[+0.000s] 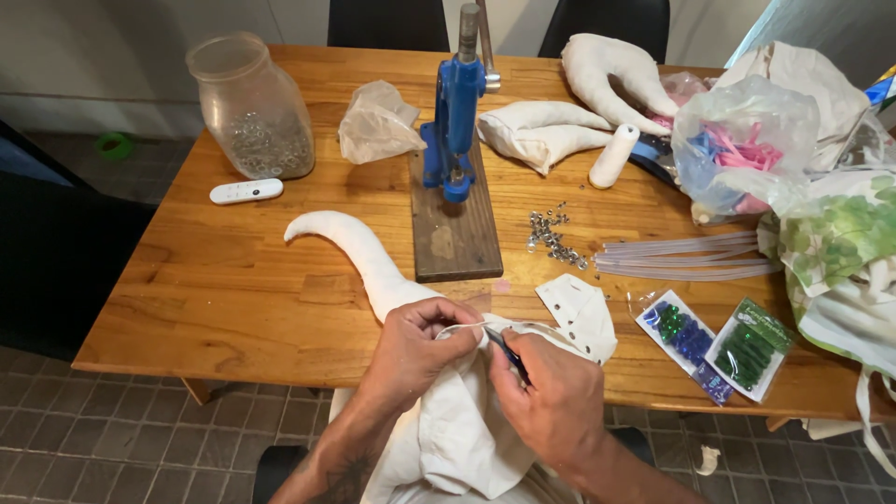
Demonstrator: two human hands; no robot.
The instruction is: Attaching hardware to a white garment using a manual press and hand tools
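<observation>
My left hand (417, 350) pinches the edge of a cream stuffed fabric piece (373, 266) whose curved, horn-like end lies across the wooden table (233, 280). My right hand (551, 397) holds a small dark tool (505, 350), its tip pressed against the same fabric edge between my two hands. A flap of the fabric with small metal eyelets (581, 313) lies just right of my hands. The rest of the fabric hangs down over the table's near edge into my lap.
A blue hand press (455, 121) stands on a dark wooden board. Loose metal eyelets (553, 238), a jar of eyelets (254, 107), a white remote (245, 191), bead packets (714, 341), clear tubes (686, 257), a thread spool (613, 156), more stuffed pieces and plastic bags surround it.
</observation>
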